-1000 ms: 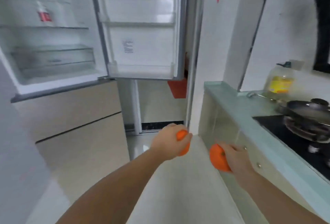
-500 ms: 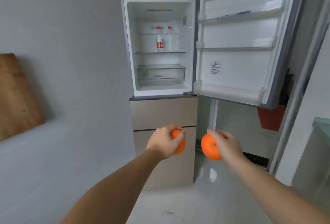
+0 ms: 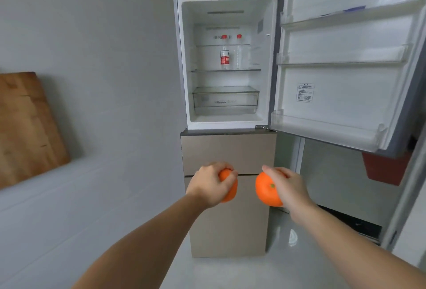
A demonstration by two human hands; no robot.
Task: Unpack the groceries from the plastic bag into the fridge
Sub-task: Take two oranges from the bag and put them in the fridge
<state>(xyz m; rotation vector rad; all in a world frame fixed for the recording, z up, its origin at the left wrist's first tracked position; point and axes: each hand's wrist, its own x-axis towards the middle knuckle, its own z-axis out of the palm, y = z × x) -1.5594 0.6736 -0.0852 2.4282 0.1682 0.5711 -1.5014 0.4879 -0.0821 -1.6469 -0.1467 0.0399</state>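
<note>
The fridge (image 3: 184,63) stands ahead with its upper door (image 3: 341,95) swung open to the right. My left hand (image 3: 209,185) grips one orange (image 3: 229,190), mostly covered by the fingers. My right hand (image 3: 290,186) grips a second orange (image 3: 266,188), whose stem end faces me. Both hands hover side by side in front of the beige lower drawers (image 3: 228,150), below the open compartment. Inside, two clear bottles (image 3: 224,57) with red caps stand on a glass shelf, above a clear crisper drawer (image 3: 224,101). The plastic bag is out of view.
A wooden board (image 3: 25,125) leans on the grey wall at the left. A red container (image 3: 385,169) hangs below the open door at the right. The door's shelves (image 3: 341,58) look bare. Pale glossy floor (image 3: 299,254) runs up to the fridge.
The view has swung left from the counter and stove to face the fridge squarely, which now looks nearer. Both hands keep their oranges and have come closer together.
</note>
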